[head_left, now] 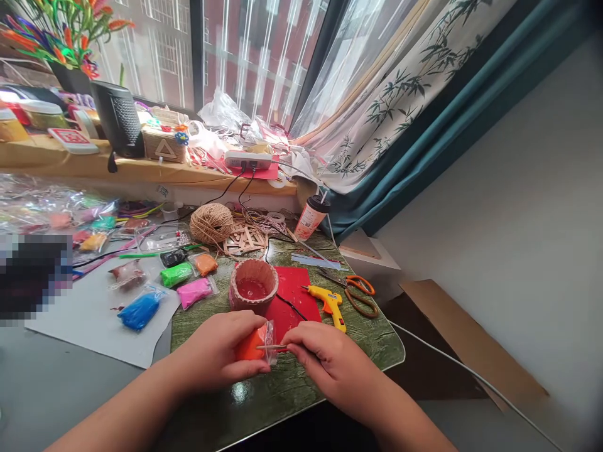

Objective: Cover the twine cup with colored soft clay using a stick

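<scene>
My left hand [232, 347] is wrapped around a small clear bag of orange modelling clay [252, 345], just in front of the pot. Between the fingers of my right hand [325, 351] is a slim pointed metal tool [272, 347], its tip against the bag. Whether it is tweezers or a plain pick I cannot tell. Behind the hands stands a reddish-brown round pot [253, 285] with a scalloped rim, partly on a red sheet [294, 292]. A yellow glue gun [328, 304] lies beyond my right hand.
Orange-handled scissors [360, 292] lie at the right edge. Bagged blue clay [141, 309], green clay [176, 274] and pink clay [195, 292] lie to the left. Further back are a twine ball [211, 223], wooden sticks [245, 238] and a lidded cup [311, 218]. Cables run across the table.
</scene>
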Demonstrator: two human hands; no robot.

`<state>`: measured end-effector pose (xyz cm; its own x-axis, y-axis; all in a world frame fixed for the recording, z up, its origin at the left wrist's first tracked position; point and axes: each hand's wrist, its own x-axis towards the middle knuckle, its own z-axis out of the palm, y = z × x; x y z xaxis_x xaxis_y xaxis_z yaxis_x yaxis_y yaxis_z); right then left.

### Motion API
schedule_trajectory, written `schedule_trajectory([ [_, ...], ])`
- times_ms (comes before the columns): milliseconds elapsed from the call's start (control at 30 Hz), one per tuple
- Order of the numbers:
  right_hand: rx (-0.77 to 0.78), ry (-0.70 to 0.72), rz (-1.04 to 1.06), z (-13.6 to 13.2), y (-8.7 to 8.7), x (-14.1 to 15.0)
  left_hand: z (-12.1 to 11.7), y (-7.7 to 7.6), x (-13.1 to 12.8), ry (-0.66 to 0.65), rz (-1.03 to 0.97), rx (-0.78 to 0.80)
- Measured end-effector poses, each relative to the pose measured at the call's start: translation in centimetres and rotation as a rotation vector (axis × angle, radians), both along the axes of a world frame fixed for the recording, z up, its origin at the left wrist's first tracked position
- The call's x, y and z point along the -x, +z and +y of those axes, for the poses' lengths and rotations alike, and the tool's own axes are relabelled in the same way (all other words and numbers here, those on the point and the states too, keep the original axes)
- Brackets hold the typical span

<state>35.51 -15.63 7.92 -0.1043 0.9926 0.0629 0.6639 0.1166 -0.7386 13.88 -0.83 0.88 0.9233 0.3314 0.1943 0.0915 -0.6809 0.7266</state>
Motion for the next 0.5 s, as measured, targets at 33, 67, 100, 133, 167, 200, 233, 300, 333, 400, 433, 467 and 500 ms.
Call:
schedule_trajectory([
  [33, 0.009, 0.01, -0.017, 0.1, 0.0, 0.0, 0.1, 0.1, 0.0, -0.004, 0.023, -0.01],
  [67, 0.016, 0.021, -0.032, 0.1, -0.1, -0.1, 0.1, 0.1, 0.0, -0.007, 0.044, -0.025],
  [100, 0.023, 0.032, -0.044, 0.2, -0.3, -0.1, 0.2, 0.2, 0.0, -0.009, 0.061, -0.042],
  [133, 0.035, 0.043, -0.05, 0.2, -0.4, -0.1, 0.2, 0.1, 0.1, -0.014, 0.075, -0.06],
  [167, 0.05, 0.05, -0.046, 0.3, -0.5, -0.1, 0.2, 0.1, 0.1, -0.018, 0.086, -0.074],
  [200, 0.07, 0.05, -0.031, 0.4, -0.7, -0.1, 0.2, 0.1, 0.1, -0.023, 0.091, -0.085],
  [233, 0.098, 0.038, -0.002, 0.5, -0.9, -0.2, 0.1, 0.0, 0.1, -0.024, 0.091, -0.091],
  [300, 0.183, -0.006, 0.111, 0.6, -1.4, -0.3, 0.1, 0.0, 0.1, -0.024, 0.078, -0.091],
  [333, 0.231, -0.033, 0.186, 0.7, -1.8, -0.4, 0.0, 0.0, 0.0, -0.024, 0.071, -0.089],
  [400, 0.332, -0.081, 0.369, 0.7, -2.9, -0.5, 0.0, 0.1, 0.0, -0.032, 0.064, -0.086],
  [433, 0.381, -0.102, 0.482, 0.7, -3.6, -0.5, 0.0, 0.2, 0.0, -0.035, 0.065, -0.088],
  [467, 0.433, -0.119, 0.606, 0.7, -4.3, -0.4, 0.0, 0.2, 0.0, -0.038, 0.064, -0.092],
  [500, 0.485, -0.14, 0.757, 0.7, -5.1, -0.2, 0.0, 0.2, 0.0, -0.038, 0.06, -0.095],
])
